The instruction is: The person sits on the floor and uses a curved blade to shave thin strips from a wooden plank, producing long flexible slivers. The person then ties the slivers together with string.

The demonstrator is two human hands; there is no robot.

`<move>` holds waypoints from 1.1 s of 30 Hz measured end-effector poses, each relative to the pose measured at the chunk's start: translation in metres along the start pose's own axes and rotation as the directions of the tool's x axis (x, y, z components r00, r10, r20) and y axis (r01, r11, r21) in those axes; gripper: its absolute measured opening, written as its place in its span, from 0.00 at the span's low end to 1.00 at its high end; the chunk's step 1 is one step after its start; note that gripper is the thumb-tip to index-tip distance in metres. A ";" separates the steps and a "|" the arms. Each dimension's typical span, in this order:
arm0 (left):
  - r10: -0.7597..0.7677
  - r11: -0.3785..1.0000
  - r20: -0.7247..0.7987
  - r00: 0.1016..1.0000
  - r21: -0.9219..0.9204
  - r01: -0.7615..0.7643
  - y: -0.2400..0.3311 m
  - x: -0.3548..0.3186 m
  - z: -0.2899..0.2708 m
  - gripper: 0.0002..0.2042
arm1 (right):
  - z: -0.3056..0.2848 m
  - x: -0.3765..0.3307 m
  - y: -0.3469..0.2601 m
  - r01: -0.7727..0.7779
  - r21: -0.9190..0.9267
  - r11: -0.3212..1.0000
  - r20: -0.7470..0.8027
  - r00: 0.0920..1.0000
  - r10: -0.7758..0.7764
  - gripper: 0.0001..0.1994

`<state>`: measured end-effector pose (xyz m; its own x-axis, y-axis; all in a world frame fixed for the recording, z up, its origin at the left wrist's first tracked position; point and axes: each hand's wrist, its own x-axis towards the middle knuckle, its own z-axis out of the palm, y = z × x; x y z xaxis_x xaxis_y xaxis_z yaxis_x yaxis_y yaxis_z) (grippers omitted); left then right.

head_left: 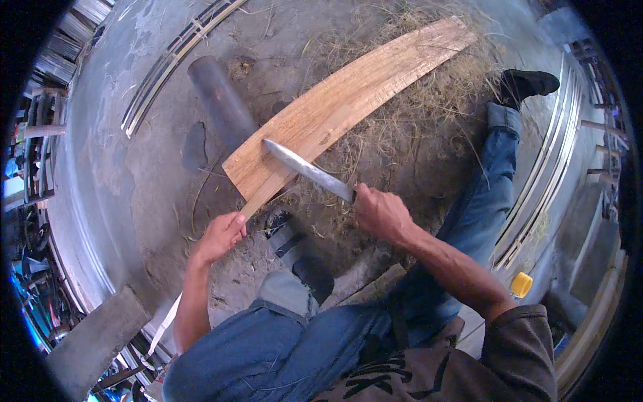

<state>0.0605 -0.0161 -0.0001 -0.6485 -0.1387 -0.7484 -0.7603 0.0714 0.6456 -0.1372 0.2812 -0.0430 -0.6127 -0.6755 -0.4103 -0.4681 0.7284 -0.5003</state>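
Observation:
A long, slightly curved wooden board (362, 87) runs from the middle of the view to the far right, raised at its near end. Along its near edge lies a narrow flat strip of wood or bamboo (266, 191). My left hand (221, 238) is closed on the near end of this strip, just off the board. In my right hand (382, 213) is a knife (311, 172) with a long, broad blade, the fist wrapped round its handle. The blade crosses over the strip, its tip pointing left above the board; whether the edge touches the strip, I cannot tell.
A dark cylinder (221, 97) lies by the board's near end. Thin shavings (442, 94) litter the floor around the board. Long strips lie at the far left (177, 57) and right (546, 174). My legs flank the work; a yellow cap (521, 284) is at right.

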 end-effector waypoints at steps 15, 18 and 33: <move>0.027 0.995 -0.063 0.998 0.093 -0.021 -0.003 0.001 0.007 0.19 | -0.025 0.022 0.045 -0.132 0.019 0.991 -0.222 0.966 0.133 0.14; 0.038 0.994 -0.057 0.998 0.102 -0.032 -0.001 0.000 0.008 0.19 | -0.019 0.008 0.034 -0.034 -0.040 0.999 -0.106 0.994 0.029 0.14; 0.228 0.934 -0.249 0.941 0.329 -0.139 0.007 -0.002 0.019 0.15 | -0.003 0.013 0.032 -0.050 -0.126 0.991 -0.106 0.994 0.037 0.10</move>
<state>0.0557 0.0032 0.0033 -0.7748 -0.3601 -0.5196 -0.6317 0.4111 0.6572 -0.1623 0.2959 -0.0620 -0.6936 -0.6322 -0.3453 -0.5133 0.7701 -0.3787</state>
